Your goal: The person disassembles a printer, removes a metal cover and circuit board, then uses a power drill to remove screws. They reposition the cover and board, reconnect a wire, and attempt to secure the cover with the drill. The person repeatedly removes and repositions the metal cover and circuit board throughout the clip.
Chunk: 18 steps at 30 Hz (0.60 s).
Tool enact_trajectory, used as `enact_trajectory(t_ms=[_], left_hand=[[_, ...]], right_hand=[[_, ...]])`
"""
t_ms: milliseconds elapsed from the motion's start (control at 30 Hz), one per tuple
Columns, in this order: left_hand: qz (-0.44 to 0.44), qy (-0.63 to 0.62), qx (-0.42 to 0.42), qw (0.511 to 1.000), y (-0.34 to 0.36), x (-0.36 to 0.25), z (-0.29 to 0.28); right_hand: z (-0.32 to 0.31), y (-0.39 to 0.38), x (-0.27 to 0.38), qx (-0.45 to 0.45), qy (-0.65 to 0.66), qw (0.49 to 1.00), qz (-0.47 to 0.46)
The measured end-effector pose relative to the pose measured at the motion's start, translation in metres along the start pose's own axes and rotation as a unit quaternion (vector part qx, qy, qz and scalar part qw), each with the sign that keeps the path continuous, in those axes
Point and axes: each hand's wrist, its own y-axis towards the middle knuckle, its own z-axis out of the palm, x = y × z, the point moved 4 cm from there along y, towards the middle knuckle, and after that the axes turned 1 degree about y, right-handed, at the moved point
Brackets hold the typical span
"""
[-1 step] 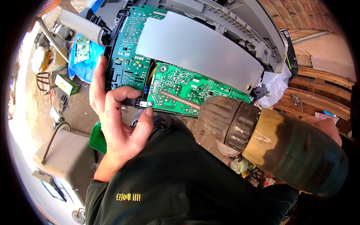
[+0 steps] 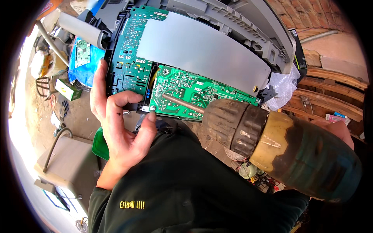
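A black frame [image 2: 110, 79] carries a dark green circuit board [image 2: 130, 73], a brighter green board [image 2: 186, 91] and a plain grey metal plate [image 2: 202, 48]. My left hand [image 2: 118, 124] grips the frame's left and near edges. Its index finger lies along the side, a bent middle finger rests at the near edge, and the thumb touches the brighter board's corner by a screw. In my right hand [image 2: 338, 130], mostly hidden behind it, is a worn power drill [image 2: 272, 143]. The long bit [image 2: 182, 104] slants over the brighter board; whether its tip touches cannot be told.
Grey plastic housing [image 2: 248, 31] rises behind the boards. Bubble wrap [image 2: 281, 91] and wooden slats [image 2: 326, 101] are on the right. At left are a blue sheet with a loose circuit board [image 2: 82, 52], a green bin [image 2: 100, 143] and a beige box-shaped appliance [image 2: 64, 163].
The view has shifted slightly, so the boards and my left hand appear a little further left. Both hands keep their hold, and the drill stays over the brighter board.
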Motion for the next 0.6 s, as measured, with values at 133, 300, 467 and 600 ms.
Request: enact_trajectory(t_ms=[133, 300, 467, 600], left_hand=[[-0.001, 0.01, 0.025, 1.0, 0.002, -0.001, -0.002], [0.01, -0.019, 0.03, 0.999, 0.0, 0.003, -0.003], [0.013, -0.036, 0.018, 0.999, 0.001, 0.002, 0.001], [0.022, -0.022, 0.019, 0.999, 0.001, 0.004, -0.001]], right_hand=[[0.0, 0.007, 0.006, 0.007, 0.017, 1.0, 0.004], [0.012, 0.013, 0.003, 0.013, 0.041, 0.999, 0.003], [0.005, 0.02, 0.006, 0.021, 0.052, 0.998, 0.001], [-0.009, 0.021, 0.018, 0.035, 0.042, 0.998, 0.008]])
